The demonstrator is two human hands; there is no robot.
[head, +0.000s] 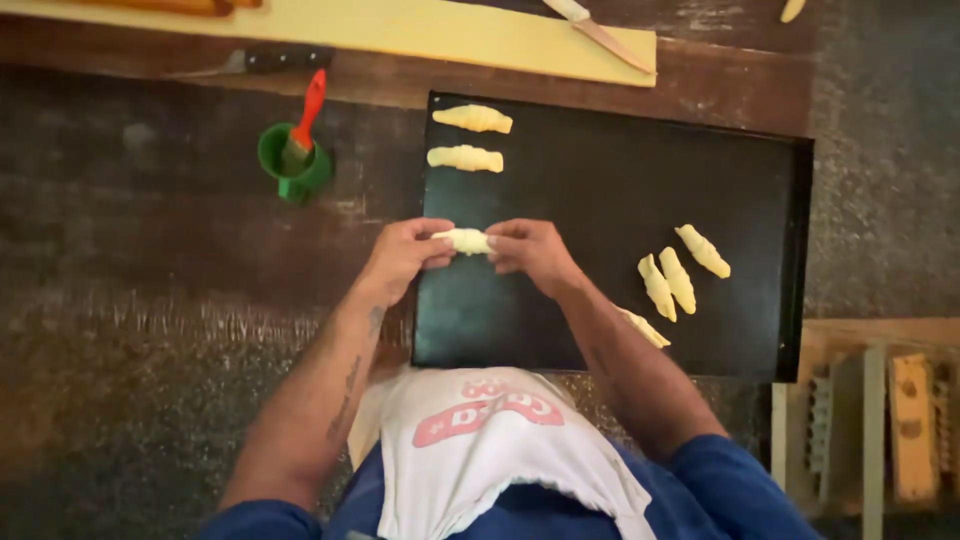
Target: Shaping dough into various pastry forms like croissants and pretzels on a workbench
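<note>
A: Centrally, left hand and right hand, fingers curled closed, pinching opposite ends of one rolled dough piece. Why both ends?

B: Probably to keep the roll tight and pull its tips into shape; soft dough, likely to sag if gripped at one point. Held just over the left part of the black baking tray, near its left edge; touching the tray or slightly above it, impossible to tell.

A: And further up the tray from the held piece?

B: Two shaped rolls, one above the other along the same left edge, apart from each other. Seemingly laid in a column, with gaps to prevent sticking.

A: Toward the tray's right side?

B: Three more rolls, slanted and close together, and a fourth roll near the bottom edge, partly hidden by the right forearm. Less orderly, perhaps only parked.

A: Off the tray?

B: Left of its upper left corner, a green cup holding a red-handled brush, upright and within reach of the left hand. Beyond the tray's top edge, a pale dough sheet with a knife resting on it; left of that, a dark-handled knife on the wooden table.
</note>
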